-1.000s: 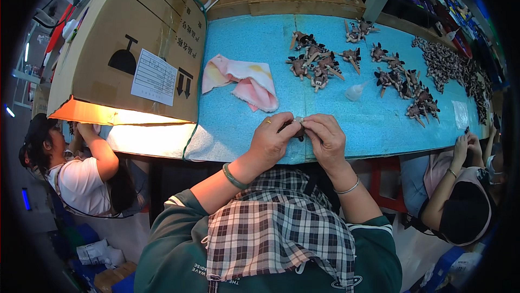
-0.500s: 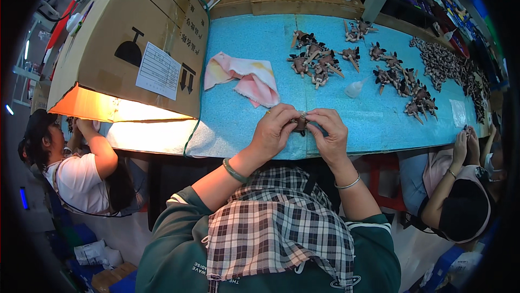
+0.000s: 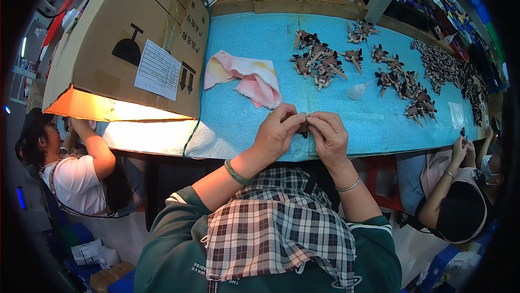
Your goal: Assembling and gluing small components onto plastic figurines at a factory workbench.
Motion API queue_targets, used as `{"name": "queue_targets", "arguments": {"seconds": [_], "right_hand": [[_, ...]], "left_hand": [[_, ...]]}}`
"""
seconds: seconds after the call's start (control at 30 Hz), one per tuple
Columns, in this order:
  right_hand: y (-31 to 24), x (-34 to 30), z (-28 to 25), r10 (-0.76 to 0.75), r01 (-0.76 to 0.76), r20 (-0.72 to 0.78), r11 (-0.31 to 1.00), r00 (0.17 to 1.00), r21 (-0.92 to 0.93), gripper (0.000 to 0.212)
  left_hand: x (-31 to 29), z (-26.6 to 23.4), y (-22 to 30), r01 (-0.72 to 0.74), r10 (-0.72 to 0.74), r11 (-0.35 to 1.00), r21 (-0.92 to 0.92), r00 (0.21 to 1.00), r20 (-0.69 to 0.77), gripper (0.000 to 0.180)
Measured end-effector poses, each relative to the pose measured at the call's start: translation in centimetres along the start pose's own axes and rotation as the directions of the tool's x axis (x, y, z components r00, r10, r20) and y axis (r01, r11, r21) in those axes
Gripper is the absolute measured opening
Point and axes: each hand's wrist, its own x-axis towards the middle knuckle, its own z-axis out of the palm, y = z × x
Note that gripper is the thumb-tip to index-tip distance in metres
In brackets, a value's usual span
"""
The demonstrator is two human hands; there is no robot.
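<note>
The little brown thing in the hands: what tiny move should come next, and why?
Maybe turn the little brown thing slightly for a better look, since the left hand and right hand both pinch it, hiding most of it.

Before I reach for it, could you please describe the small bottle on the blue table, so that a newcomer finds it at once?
On the blue table, look beyond the right hand. The bottle is there, right of the pink cloth and close to the brown figures. It is pale and translucent with a thin tip, unlike those dark figures.
</note>
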Motion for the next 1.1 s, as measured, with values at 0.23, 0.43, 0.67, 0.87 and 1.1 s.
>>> {"name": "queue_targets", "arguments": {"seconds": [0.23,0.43,0.67,0.87,1.1], "right_hand": [[-0.3,-0.2,0.1,0.013,-0.012,0.036,1.0,0.999,-0.029,0.024],[0.1,0.0,-0.4,0.142,-0.145,0.03,0.981,0.989,0.129,0.025],[0.2,-0.2,-0.3,0.078,-0.08,0.045,0.995,0.996,0.06,0.024],[0.8,-1.1,0.4,0.136,-0.143,0.064,0.981,0.989,0.131,0.023],[-0.3,0.1,-0.4,0.286,-0.282,0.003,0.945,0.958,0.163,0.025]], "left_hand": [[-0.2,-0.1,0.0,0.002,-0.002,0.999,0.048,1.0,0.012,0.03],[0.2,-0.5,0.5,0.059,-0.058,0.997,-0.054,0.998,0.016,0.031],[0.0,-0.6,0.2,0.05,-0.048,0.995,-0.087,0.998,0.033,0.031],[0.2,-0.7,0.4,0.053,-0.05,0.997,-0.062,0.998,0.048,0.029],[0.1,-0.8,0.7,0.057,-0.054,0.993,-0.102,0.998,0.035,0.031]]}}
